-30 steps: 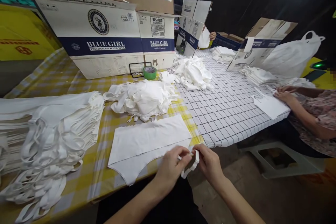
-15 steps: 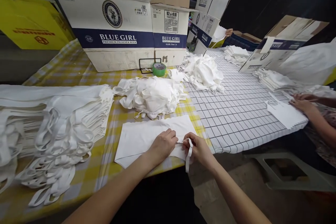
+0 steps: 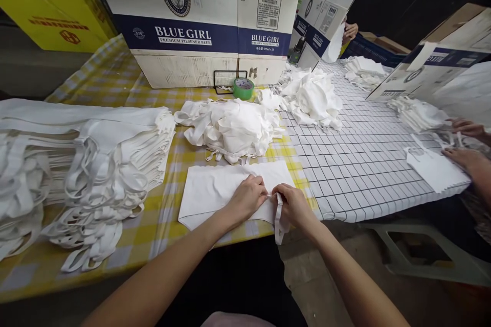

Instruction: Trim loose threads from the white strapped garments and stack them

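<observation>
A white camisole-like garment [image 3: 209, 191] with a thin strap lies flat at the table's front edge. My left hand [image 3: 246, 198] rests on it, fingertips pinched at its edge. Close beside it, my right hand [image 3: 294, 207] pinches the same edge and a white strap [image 3: 279, 217], which hangs below the fingers past the table edge. A thin bit of white material spans the small gap between both sets of fingertips; its detail is too small to tell. Just behind lies a loose heap of white garments [image 3: 236, 125].
At left is a thick stack of white garments [image 3: 123, 148] with looped straps. Behind stand a beer carton [image 3: 187, 66] and a green tape roll [image 3: 243, 89]. Another white heap [image 3: 312, 97] lies on the grid cloth [image 3: 341, 163]. At right, a co-worker's hands [image 3: 466, 156] handle a white garment [image 3: 437, 168].
The camera view has shifted, so the scene sits higher and further right. My fingertips have come closer together at the garment's edge. The co-worker's hands at right have moved apart.
</observation>
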Demonstrator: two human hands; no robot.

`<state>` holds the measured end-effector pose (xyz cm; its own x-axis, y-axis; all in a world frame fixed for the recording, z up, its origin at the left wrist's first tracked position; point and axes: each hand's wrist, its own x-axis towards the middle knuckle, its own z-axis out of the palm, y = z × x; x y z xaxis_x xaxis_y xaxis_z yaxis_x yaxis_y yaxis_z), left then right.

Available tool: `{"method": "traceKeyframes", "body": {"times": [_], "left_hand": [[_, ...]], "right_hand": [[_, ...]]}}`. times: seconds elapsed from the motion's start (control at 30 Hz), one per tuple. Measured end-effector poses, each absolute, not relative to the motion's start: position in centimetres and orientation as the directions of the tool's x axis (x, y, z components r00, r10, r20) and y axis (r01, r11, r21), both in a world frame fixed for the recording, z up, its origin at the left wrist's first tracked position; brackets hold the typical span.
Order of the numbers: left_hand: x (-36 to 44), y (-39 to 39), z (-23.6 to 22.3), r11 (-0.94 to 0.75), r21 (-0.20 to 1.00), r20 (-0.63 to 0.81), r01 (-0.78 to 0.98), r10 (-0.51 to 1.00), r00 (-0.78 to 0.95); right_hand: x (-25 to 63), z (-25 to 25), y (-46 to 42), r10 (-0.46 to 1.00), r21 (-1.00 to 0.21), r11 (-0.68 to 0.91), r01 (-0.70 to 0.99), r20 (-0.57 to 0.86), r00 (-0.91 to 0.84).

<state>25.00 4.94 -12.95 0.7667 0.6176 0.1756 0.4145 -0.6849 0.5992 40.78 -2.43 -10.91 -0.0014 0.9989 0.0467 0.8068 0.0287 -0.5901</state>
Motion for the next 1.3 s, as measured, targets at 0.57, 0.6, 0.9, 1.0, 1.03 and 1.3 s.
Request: {"method": "traceKeyframes", "body": {"times": [0.57,0.6,0.9,1.0,1.03,1.3], "left_hand": [[25.0,4.9,-12.1,-0.674,0.605,0.149,0.424,0.619,0.771],[25.0,4.9,-12.2,-0.672,0.606,0.152,0.426,0.622,0.768],[24.3,4.2,-12.5,-0.659,0.644,0.169,0.389,0.619,0.767],[23.4,3.9,-12.0,-0.685,0.644,0.167,0.34,0.559,0.812],[23.0,3.8,-11.7,-0.689,0.648,0.158,0.325,0.539,0.827],[15.3,4.0,-10.1,-0.645,0.692,0.11,0.325,0.539,0.835]], "right_hand": [[40.1,-10.7,-1.5,0.993,-0.647,0.108,0.755,0.1,-0.056],[39.9,-10.8,-1.6,0.993,-0.664,0.101,0.741,0.114,-0.034],[38.6,-9.6,-6.8,0.922,-0.925,-0.378,-0.035,-0.379,0.079],[39.3,-8.9,-10.8,0.882,-0.868,-0.462,-0.182,-0.471,0.004],[39.8,-9.1,-12.3,0.882,-0.873,-0.461,-0.161,-0.471,0.03],[37.8,-16.1,-20.5,0.854,-0.849,-0.422,0.319,-0.254,0.454]]}}
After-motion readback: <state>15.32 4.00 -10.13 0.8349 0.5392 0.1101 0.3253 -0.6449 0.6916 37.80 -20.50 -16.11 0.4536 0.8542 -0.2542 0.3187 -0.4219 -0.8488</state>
